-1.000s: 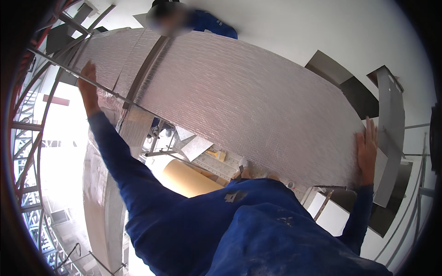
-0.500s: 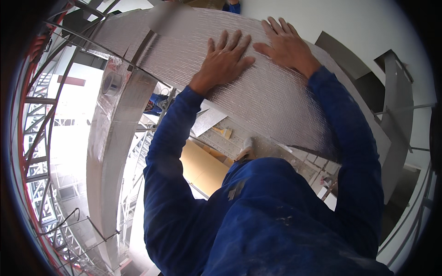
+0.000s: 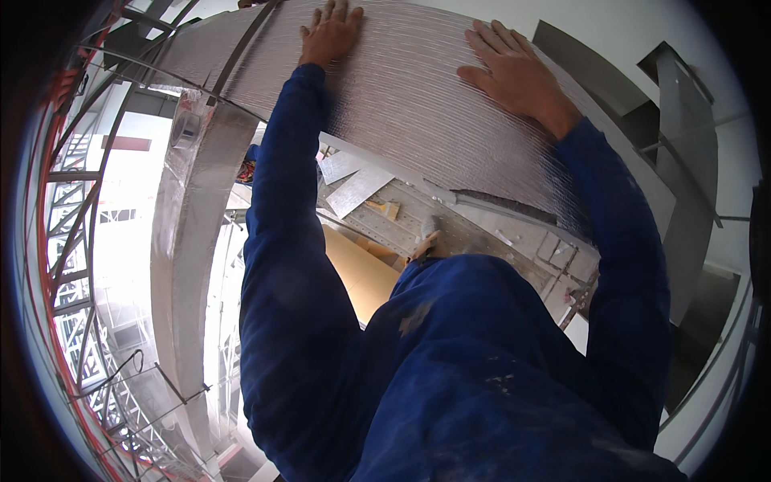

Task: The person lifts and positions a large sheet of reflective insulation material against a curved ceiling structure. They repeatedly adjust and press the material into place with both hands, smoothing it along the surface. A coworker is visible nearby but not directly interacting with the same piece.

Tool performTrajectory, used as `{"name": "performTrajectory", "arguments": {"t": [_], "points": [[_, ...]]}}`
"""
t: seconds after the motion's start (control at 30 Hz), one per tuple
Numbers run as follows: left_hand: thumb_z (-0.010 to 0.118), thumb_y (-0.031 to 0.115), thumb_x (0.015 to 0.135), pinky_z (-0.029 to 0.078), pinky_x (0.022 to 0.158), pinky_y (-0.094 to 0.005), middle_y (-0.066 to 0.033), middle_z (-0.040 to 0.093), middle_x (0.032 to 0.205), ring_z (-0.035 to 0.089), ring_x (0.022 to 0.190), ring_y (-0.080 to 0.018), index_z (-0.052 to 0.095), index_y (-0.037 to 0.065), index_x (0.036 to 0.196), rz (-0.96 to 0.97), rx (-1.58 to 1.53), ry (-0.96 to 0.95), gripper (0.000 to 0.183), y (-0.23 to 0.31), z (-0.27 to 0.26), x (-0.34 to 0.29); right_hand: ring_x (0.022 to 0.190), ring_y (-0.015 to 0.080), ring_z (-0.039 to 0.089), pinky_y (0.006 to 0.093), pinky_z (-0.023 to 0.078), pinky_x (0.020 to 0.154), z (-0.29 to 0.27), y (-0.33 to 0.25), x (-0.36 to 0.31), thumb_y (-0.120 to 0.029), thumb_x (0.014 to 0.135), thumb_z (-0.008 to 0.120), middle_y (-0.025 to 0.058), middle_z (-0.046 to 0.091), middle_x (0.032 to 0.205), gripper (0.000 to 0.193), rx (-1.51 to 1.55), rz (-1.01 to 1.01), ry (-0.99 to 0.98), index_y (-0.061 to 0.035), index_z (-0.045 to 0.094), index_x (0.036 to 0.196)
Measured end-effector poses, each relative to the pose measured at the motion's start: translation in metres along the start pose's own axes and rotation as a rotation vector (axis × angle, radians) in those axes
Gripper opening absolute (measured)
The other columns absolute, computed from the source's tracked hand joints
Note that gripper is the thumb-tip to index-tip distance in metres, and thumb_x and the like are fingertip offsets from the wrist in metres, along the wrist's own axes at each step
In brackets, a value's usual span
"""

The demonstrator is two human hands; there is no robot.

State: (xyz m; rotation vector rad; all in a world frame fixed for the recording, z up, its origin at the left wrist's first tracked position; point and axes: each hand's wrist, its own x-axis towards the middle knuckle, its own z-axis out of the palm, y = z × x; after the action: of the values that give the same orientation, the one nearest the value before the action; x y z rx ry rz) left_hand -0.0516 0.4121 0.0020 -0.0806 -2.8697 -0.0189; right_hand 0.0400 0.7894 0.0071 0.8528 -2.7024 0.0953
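Note:
A large foil-faced insulation sheet (image 3: 401,104), silvery and finely ribbed, covers a long duct-like surface in front of me. Near its far edge, toward the left, my left hand (image 3: 332,34) lies on the foil with fingers stretched out. My right hand (image 3: 518,76) rests flat on the right part of the sheet, fingers spread and pointing away from me. Neither hand holds anything. Along the sheet's near edge, a dark gap (image 3: 506,206) shows where the edge lifts from what is beneath it.
A foil-covered duct (image 3: 189,201) runs down the left, with a tape roll (image 3: 186,128) on it. Metal truss (image 3: 72,177) stands beyond. Below are a platform (image 3: 474,233), a yellow-handled brush (image 3: 384,210), foil offcuts (image 3: 359,189) and a tan roll (image 3: 357,269). Grey ducting (image 3: 691,136) is at right.
My left hand has slid away and leftward across the foil, farther from my right hand. My right hand has shifted slightly right and nearer. The brush and offcuts show more fully.

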Motion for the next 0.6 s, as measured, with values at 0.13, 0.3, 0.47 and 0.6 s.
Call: {"name": "performTrajectory", "arguments": {"t": [0.13, 0.3, 0.47, 0.6], "points": [[0.031, 0.063, 0.109, 0.018, 0.121, -0.0779, -0.0134, 0.027, 0.176, 0.023, 0.16, -0.0474, 0.033, 0.022, 0.168, -0.086, -0.023, 0.044, 0.071, -0.007, 0.017, 0.015, 0.161, 0.0321, 0.028, 0.0469, 0.023, 0.133, -0.024, 0.027, -0.075, -0.071, 0.105, 0.041, 0.0102, 0.035, 0.172, 0.081, -0.034, 0.04, 0.024, -0.0165, 0.042, 0.164], [0.031, 0.069, 0.106, 0.012, 0.122, -0.0767, -0.0234, 0.022, 0.175, 0.017, 0.16, -0.0528, 0.028, 0.02, 0.17, -0.096, -0.09, -0.047, 0.08, 0.019, 0.014, 0.013, 0.161, 0.031, 0.026, 0.0457, 0.022, 0.133, -0.053, 0.048, -0.162, -0.068, 0.104, 0.046, 0.0077, 0.033, 0.173, 0.076, -0.037, 0.148, 0.0, -0.0201, 0.043, 0.164], [0.037, 0.074, 0.104, 0.014, 0.124, -0.0746, -0.0242, 0.029, 0.172, 0.021, 0.158, -0.0554, 0.037, 0.028, 0.167, 0.196, -0.023, 0.014, 0.078, 0.095, 0.015, -0.027, 0.16, 0.0321, 0.029, 0.0468, 0.024, 0.132, -0.07, 0.069, -0.232, -0.065, 0.102, 0.053, 0.007, 0.035, 0.172, 0.074, -0.087, 0.244, -0.007, -0.0232, 0.044, 0.163], [0.042, 0.061, 0.108, 0.025, 0.117, -0.0795, -0.0181, 0.032, 0.172, 0.027, 0.154, -0.0571, 0.04, 0.026, 0.163, 0.542, 0.142, 0.086, 0.065, 0.168, -0.005, -0.067, 0.16, 0.0333, 0.028, 0.0482, 0.023, 0.132, -0.083, 0.077, -0.266, -0.055, 0.103, 0.059, 0.0052, 0.035, 0.173, 0.071, -0.1, 0.272, -0.006, -0.0243, 0.041, 0.165]]}}
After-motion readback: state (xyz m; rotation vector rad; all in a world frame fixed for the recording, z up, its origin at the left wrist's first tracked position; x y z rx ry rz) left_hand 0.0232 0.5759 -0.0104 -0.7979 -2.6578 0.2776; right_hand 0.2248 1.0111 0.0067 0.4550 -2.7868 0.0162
